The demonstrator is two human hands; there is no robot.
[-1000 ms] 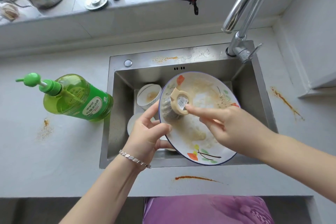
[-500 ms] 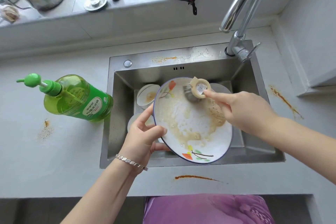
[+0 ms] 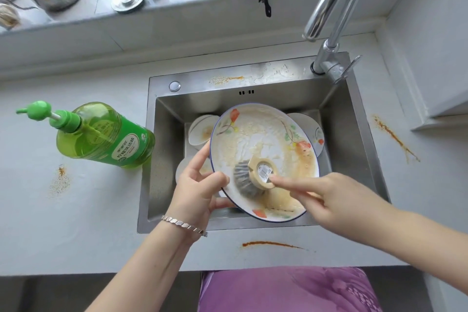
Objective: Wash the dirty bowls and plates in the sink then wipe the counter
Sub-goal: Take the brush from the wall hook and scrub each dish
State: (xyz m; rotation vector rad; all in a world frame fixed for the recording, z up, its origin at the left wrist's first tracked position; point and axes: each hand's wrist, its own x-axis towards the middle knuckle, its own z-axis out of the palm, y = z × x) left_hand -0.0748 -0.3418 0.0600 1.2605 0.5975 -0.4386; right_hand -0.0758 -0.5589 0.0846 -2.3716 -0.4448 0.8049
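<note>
A grey counter [image 3: 76, 223] is carrying orange stains [image 3: 271, 244] at the 3, 6 and 9 o'clock of the sink [image 3: 167, 159]. The left hand [image 3: 195, 192] is gripping a smeared plate [image 3: 266, 134] at its 8 o'clock rim, thumb on the face and fingers curling behind, holding it tilted over the sink. The right hand [image 3: 336, 197] is pressing a brush [image 3: 250, 180] against the plate's lower face, forefinger stretching onto the cap. The other fingers are seemingly curling round its handle, mostly hidden. Dishes [image 3: 200, 129] are lying in the sink behind the plate. A soap bottle [image 3: 106, 134] is standing at the sink's 9 o'clock and a tap [image 3: 336, 0] at 1.
</note>
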